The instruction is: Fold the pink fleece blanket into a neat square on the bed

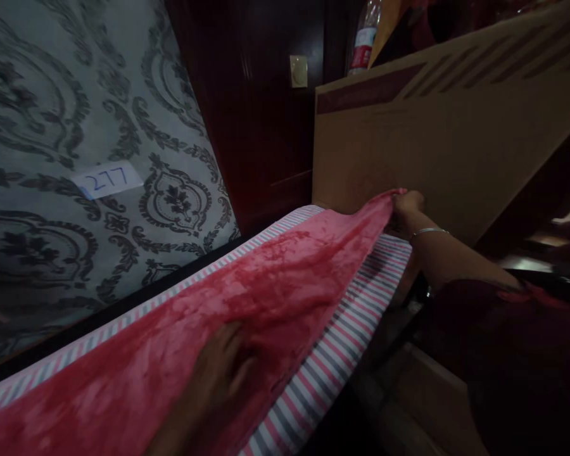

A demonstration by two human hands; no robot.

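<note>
A pink plush blanket (pixel 275 278) lies along a narrow surface covered with a pink, grey and white striped sheet (pixel 332 354). My left hand (pixel 221 370) rests flat on the blanket near the front, fingers spread. My right hand (pixel 408 204), with a thin bangle on the wrist, grips the blanket's far corner beside a large cardboard box (pixel 456 133). The blanket is stretched between the two hands.
A grey patterned panel (pixel 76 126) with a paper label reading 277 leans at the left. Dark wood wall with a pale switch (pixel 298 71) stands behind. A plastic bottle (pixel 363 38) sits above the box. The room is dim.
</note>
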